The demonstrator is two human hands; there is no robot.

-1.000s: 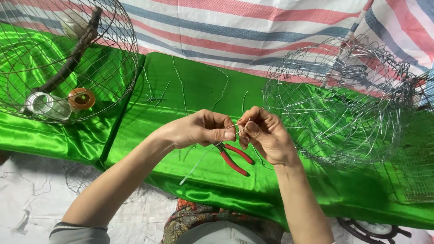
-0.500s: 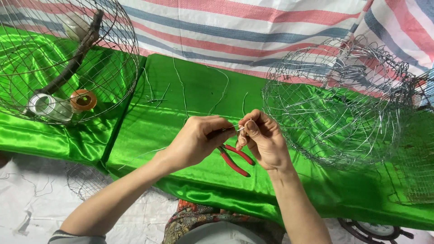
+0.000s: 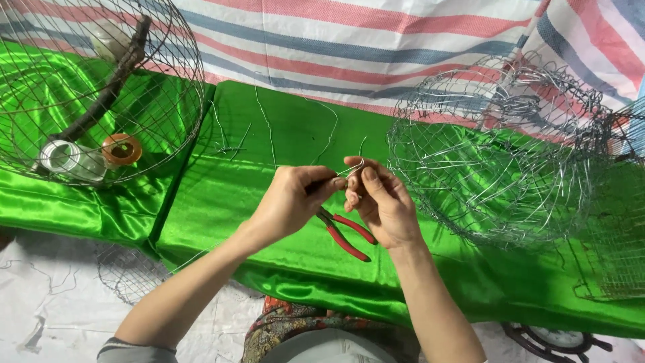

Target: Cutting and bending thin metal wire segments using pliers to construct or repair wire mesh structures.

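Note:
My left hand (image 3: 290, 202) and my right hand (image 3: 377, 200) meet above the green satin cloth (image 3: 269, 134). Both pinch a short, thin piece of silver wire (image 3: 353, 168) between fingertips, its end curling up over my right fingers. Red-handled pliers (image 3: 346, 234) lie on the cloth directly beneath my hands, partly hidden by them. A few loose wire strands (image 3: 269, 128) lie on the cloth just beyond my hands.
A round wire cage (image 3: 101, 87) stands at the left, holding a wooden perch, a metal cup and an orange cup. A tangled unfinished wire basket (image 3: 497, 168) sits at the right. A striped cloth (image 3: 376, 40) lies behind. A mesh scrap (image 3: 127, 275) lies on the floor.
My hands stay together over the pliers; my fingers have shifted slightly along the wire, and the left hand has closed in a little toward the right.

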